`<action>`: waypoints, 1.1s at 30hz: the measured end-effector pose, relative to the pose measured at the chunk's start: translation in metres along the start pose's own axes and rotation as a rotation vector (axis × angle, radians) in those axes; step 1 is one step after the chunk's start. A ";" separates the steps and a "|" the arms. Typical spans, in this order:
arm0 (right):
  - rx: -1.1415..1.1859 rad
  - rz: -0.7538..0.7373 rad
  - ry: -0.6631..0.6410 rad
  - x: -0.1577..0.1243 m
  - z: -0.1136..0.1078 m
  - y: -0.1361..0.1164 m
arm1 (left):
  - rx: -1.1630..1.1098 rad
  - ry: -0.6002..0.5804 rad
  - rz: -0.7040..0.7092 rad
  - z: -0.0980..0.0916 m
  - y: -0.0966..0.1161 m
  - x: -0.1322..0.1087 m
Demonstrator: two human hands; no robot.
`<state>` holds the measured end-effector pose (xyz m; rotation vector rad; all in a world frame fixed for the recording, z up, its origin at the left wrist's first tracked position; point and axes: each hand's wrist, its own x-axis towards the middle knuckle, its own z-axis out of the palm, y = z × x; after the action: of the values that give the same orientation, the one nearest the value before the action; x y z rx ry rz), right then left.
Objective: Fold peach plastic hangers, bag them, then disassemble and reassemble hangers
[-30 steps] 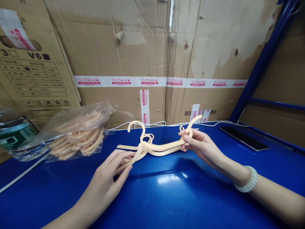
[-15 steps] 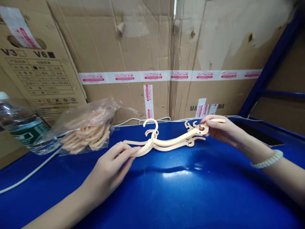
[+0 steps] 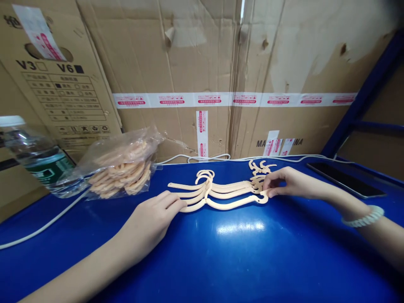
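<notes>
A cream-coloured clothes hanger (image 3: 232,205) lies nearest me on the blue table, its hook lying back over others like it. My left hand (image 3: 154,214) pinches its left end between thumb and fingers. At the opposite end, my right hand (image 3: 290,183) has its thumb and fingertips closed on the curled tip. Behind, two or so matching hangers (image 3: 232,195) lie in overlapping rows, their hooks bunched at the middle. Loose curled cream pieces (image 3: 261,167) sit just past the right-hand ends. My fingers hide the front hanger's left tip.
To the left, a clear plastic bag (image 3: 126,158) holds several more cream pieces, beside a water bottle (image 3: 47,168). A dark phone (image 3: 345,180) lies at right. White cable (image 3: 217,159) runs along the back, below tall cardboard boxes (image 3: 176,54).
The front hanger has come down from above the others onto the table, nearer me. Both hands lowered with it, and the right hand shifted slightly inward. The view turned a little left.
</notes>
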<state>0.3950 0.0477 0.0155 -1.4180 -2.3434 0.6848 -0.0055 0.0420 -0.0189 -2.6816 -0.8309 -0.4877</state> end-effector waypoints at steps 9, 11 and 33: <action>-0.186 -0.055 0.088 0.002 0.004 0.002 | 0.002 -0.052 -0.090 0.005 -0.003 -0.003; -0.197 -0.058 0.091 0.002 0.005 0.000 | 0.013 -0.043 -0.084 0.005 -0.004 -0.003; -0.408 -0.123 0.032 0.001 0.072 -0.034 | 0.020 0.046 -0.147 0.002 0.013 0.001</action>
<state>0.3332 0.0185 -0.0261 -1.4056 -2.6202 0.1509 0.0035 0.0329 -0.0222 -2.5927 -1.0192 -0.5689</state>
